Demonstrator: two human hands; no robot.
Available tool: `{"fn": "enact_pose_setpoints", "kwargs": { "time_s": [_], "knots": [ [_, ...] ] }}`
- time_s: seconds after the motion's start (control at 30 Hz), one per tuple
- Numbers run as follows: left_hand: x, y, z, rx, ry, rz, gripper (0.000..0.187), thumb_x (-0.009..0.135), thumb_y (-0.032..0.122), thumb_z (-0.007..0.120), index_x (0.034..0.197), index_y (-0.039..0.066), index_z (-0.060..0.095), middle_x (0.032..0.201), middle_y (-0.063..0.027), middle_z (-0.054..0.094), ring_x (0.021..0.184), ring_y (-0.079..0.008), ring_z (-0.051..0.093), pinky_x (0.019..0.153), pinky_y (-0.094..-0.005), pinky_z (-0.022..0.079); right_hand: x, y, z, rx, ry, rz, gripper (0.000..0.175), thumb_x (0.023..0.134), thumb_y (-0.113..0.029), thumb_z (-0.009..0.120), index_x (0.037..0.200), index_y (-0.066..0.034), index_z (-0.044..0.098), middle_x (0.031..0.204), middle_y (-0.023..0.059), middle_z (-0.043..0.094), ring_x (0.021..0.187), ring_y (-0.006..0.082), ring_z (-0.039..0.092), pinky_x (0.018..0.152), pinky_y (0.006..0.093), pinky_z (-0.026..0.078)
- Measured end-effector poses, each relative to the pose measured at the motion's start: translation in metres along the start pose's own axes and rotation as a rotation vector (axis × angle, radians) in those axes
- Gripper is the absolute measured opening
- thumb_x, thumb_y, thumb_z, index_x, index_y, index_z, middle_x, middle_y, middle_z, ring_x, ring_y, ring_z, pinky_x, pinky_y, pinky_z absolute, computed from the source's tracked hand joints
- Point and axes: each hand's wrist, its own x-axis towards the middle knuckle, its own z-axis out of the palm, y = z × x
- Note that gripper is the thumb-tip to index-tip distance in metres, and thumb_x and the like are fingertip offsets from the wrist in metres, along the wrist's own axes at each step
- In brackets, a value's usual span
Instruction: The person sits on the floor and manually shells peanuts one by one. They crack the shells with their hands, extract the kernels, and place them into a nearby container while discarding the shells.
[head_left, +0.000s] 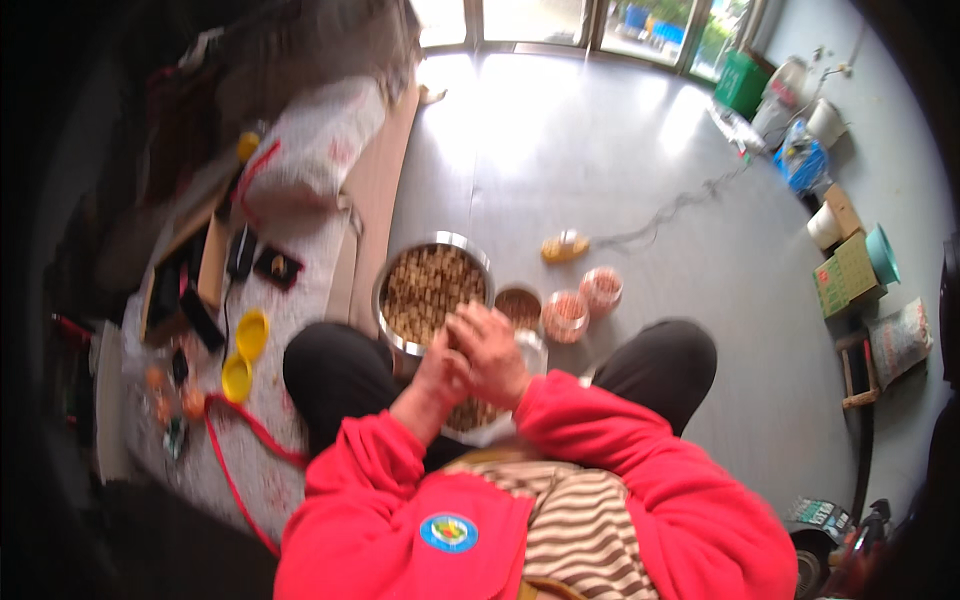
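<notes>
My left hand and my right hand are pressed together, the right partly over the left, above the gap between my knees. Whether anything lies between them is hidden. Just beyond, a round metal basin is filled with small brown pieces. Beside it stands a smaller round container with reddish-brown contents. Two clear jars of pink pieces are to its right. Beneath my hands, a pale container with more brown pieces is partly covered by my wrists.
A yellow power strip with a trailing cord lies on the grey floor. On the left, a cloth-covered surface bears yellow lids, a red strap and a wooden box. Boxes, bags and buckets line the right wall.
</notes>
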Motion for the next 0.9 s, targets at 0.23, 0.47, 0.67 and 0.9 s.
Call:
{"fn": "enact_pose_setpoints", "kwargs": {
  "time_s": [0.23, 0.47, 0.67, 0.9],
  "knots": [
    [-0.061, 0.01, 0.001, -0.009, 0.059, -0.327, 0.041, 0.104, 0.042, 0.046, 0.118, 0.008, 0.062, 0.097, -0.0086, 0.066, 0.074, -0.0177, 0.06, 0.044, -0.0229, 0.042, -0.031, -0.011, -0.038, 0.731, -0.011, 0.511, 0.032, 0.106, -0.017, 0.052, 0.129, 0.0026, 0.061, 0.121, 0.0108, 0.067, 0.108, 0.0146, 0.062, 0.092, 0.0258, 0.049],
    [-0.076, -0.001, -0.007, 0.079, 0.071, -0.301, 0.05, 0.106, 0.045, 0.037, 0.126, 0.005, 0.059, 0.097, -0.0091, 0.069, 0.074, -0.0183, 0.065, 0.042, -0.0215, 0.043, -0.059, -0.018, -0.051, 0.481, -0.183, 0.369, 0.021, 0.089, -0.009, 0.072, 0.109, -0.005, 0.072, 0.115, 0.0158, 0.067, 0.106, 0.0271, 0.067, 0.092, 0.0342, 0.052],
    [-0.073, -0.01, 0.001, 0.17, 0.105, -0.312, 0.047, 0.106, 0.047, 0.038, 0.116, 0.009, 0.063, 0.089, -0.0026, 0.069, 0.062, -0.0116, 0.063, 0.04, -0.0198, 0.041, -0.062, -0.013, -0.044, 0.182, -0.197, 0.122, 0.022, 0.078, -0.015, 0.078, 0.098, -0.0083, 0.07, 0.117, 0.0148, 0.066, 0.107, 0.0337, 0.065, 0.091, 0.041, 0.051],
    [-0.067, -0.023, -0.017, 0.347, 0.103, -0.413, 0.043, 0.104, 0.053, 0.045, 0.09, 0.017, 0.064, 0.074, 0.0033, 0.066, 0.052, -0.0056, 0.057, 0.038, -0.0178, 0.035, -0.067, -0.01, -0.041, 0.032, -0.284, -0.021, 0.025, 0.075, -0.022, 0.077, 0.095, -0.0095, 0.068, 0.113, 0.0086, 0.067, 0.106, 0.0283, 0.063, 0.097, 0.044, 0.044]
  ]
}}
